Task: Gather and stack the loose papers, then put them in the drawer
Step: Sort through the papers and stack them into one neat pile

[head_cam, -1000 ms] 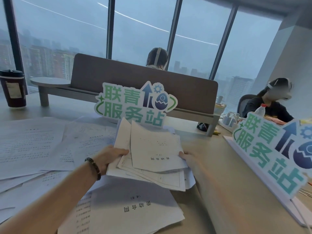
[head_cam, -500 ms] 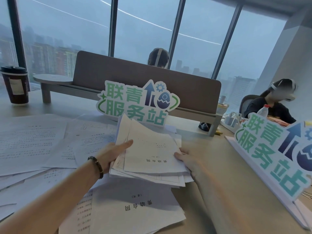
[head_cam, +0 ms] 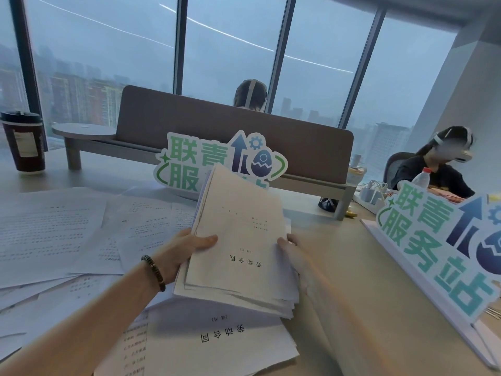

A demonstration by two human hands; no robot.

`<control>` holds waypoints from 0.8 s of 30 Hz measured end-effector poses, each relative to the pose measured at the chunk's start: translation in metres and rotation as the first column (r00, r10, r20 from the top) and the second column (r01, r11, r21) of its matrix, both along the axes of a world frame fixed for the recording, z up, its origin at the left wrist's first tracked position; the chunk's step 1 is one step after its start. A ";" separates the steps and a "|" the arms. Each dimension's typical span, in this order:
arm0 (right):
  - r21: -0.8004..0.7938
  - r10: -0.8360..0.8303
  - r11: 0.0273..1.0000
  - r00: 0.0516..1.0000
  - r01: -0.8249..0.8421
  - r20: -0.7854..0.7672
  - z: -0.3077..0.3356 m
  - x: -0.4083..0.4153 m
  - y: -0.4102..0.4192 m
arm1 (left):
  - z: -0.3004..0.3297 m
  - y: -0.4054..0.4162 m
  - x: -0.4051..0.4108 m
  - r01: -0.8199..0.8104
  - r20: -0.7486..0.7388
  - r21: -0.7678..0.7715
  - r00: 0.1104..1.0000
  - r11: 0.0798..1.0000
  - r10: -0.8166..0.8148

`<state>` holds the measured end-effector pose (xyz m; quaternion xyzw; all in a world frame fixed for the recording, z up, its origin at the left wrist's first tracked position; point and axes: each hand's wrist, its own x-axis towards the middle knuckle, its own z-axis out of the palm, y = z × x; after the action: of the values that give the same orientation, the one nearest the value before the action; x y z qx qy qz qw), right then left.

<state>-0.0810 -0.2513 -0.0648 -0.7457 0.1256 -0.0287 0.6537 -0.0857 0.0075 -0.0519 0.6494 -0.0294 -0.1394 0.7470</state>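
Note:
A thick stack of white printed papers (head_cam: 238, 240) is tilted up off the desk, its top page showing a printed title. My left hand (head_cam: 189, 251), with a dark bead bracelet on the wrist, grips the stack's left edge, thumb on top. My right hand (head_cam: 295, 256) holds the right edge. More loose papers (head_cam: 54, 234) lie spread over the desk to the left, and another sheaf (head_cam: 206, 346) lies under the raised stack, near me. No drawer is in view.
A green and blue cut-out sign (head_cam: 189, 169) stands behind the stack, a second sign (head_cam: 444, 245) at the right. A dark paper cup (head_cam: 24, 142) is at far left. A brown desk divider (head_cam: 244, 137) runs across; two people sit beyond it.
Both hands have squared the fanned sheets into one neater stack and raised its far end off the desk, so it now covers part of the middle sign.

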 end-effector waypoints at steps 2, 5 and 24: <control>0.052 0.021 0.998 0.999 -0.022 0.029 0.008 -0.003 -0.002 | 0.003 0.000 -0.002 -0.001 0.017 -0.058 1.000 0.998 0.002; 0.062 0.028 0.997 0.981 -0.041 0.194 0.023 -0.012 -0.002 | 0.008 -0.005 -0.006 -0.034 0.127 -0.086 0.991 0.996 0.045; -0.078 0.009 0.996 0.848 0.038 0.530 0.016 -0.031 0.033 | 0.016 -0.010 -0.019 -0.103 0.325 -0.128 0.935 0.986 0.140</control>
<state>-0.1120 -0.2179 -0.0487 -0.7351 -0.0553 -0.2437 0.6302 -0.1042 -0.0020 -0.0363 0.6225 -0.1225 0.0205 0.7727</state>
